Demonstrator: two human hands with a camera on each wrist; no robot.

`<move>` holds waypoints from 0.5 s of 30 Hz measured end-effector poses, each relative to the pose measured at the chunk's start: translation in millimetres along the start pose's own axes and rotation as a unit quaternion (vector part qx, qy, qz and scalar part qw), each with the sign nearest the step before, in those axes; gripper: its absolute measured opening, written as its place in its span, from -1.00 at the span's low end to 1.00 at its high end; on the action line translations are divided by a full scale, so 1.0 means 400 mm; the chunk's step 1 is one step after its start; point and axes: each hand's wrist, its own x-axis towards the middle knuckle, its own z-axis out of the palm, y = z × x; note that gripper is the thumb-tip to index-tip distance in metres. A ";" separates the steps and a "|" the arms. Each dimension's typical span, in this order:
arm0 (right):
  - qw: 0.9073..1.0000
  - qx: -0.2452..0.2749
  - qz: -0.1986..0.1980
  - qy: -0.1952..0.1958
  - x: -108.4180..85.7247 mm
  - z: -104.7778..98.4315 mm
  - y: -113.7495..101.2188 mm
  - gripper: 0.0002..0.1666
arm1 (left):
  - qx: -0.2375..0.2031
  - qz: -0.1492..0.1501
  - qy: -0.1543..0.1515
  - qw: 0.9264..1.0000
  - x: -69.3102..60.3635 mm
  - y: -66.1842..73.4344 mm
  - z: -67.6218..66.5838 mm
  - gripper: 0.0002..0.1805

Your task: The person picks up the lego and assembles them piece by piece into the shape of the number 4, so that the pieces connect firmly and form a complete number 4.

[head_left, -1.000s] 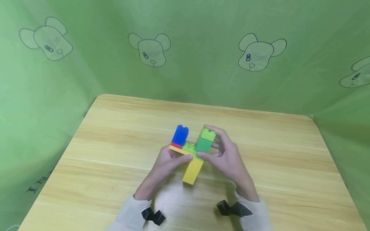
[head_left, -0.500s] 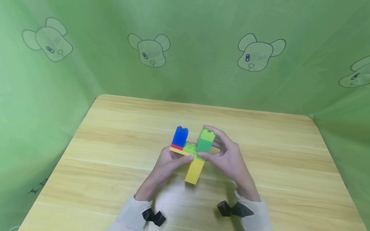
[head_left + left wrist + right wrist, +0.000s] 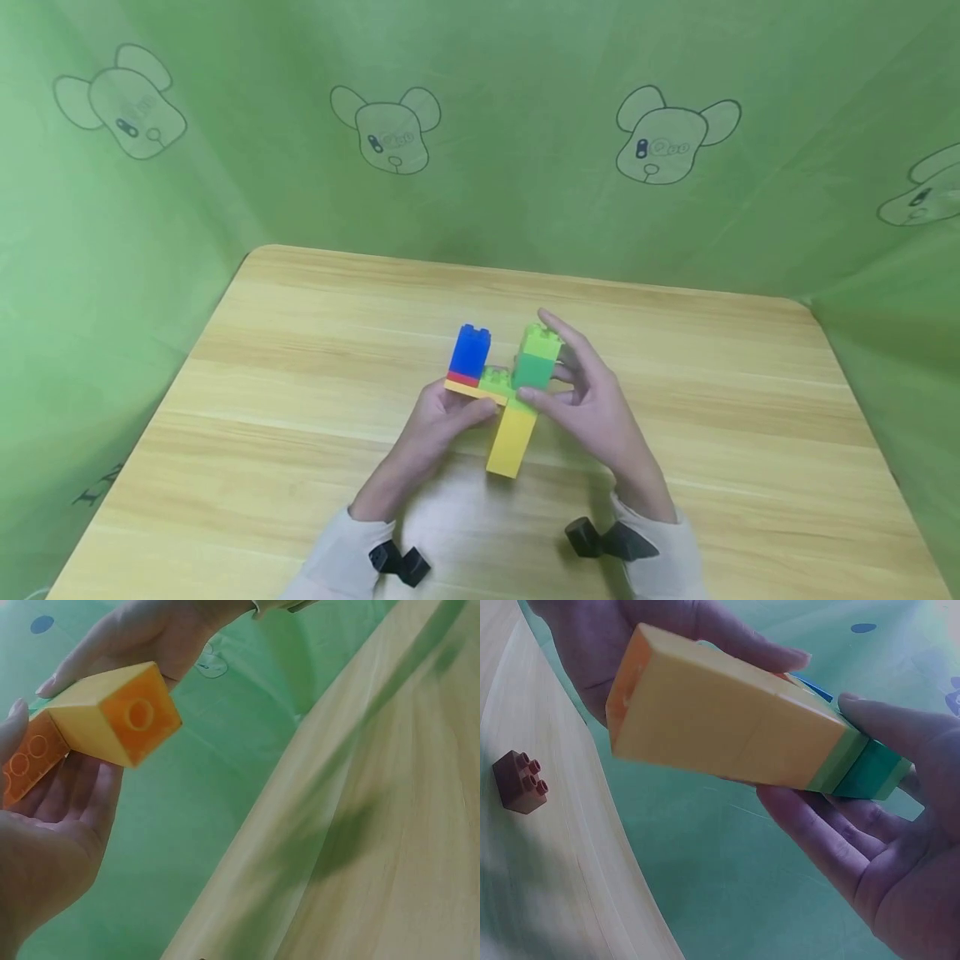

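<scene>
Both hands hold one build of toy building bricks above the table. My left hand [image 3: 438,421] pinches its flat orange plate [image 3: 474,390], thumb on the near edge and fingers below. On that plate stand a red layer [image 3: 462,379] and a blue brick [image 3: 469,352]. My right hand [image 3: 592,400] holds the other side, thumb by the dark green brick [image 3: 533,372]; its index finger stretches past the light green top brick [image 3: 542,342]. A yellow column [image 3: 512,442] points towards me; its hollow orange underside [image 3: 140,714] shows in the left wrist view.
The right wrist view shows a loose brown studded brick [image 3: 520,782] on the wooden table [image 3: 300,333]; I cannot make it out in the head view. Green cloth [image 3: 525,217] with mouse drawings hangs behind the table. Black devices [image 3: 611,540] sit on both sleeves.
The build has shifted slightly right, and the lower end of its yellow column has swung right. My right index finger has lifted off the top green brick.
</scene>
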 end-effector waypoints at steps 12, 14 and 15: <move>1.000 0.005 -0.025 0.000 0.000 0.000 -0.001 0.07 | 0.031 -0.012 -0.014 0.999 -0.001 0.012 -0.005 -0.48; 1.000 0.000 -0.029 0.000 -0.002 -0.001 -0.001 0.06 | 0.033 -0.014 -0.016 0.999 -0.002 0.014 -0.005 -0.48; 1.000 0.000 -0.031 0.001 -0.002 -0.002 -0.001 0.06 | 0.033 -0.014 -0.017 0.999 -0.002 0.015 -0.006 -0.48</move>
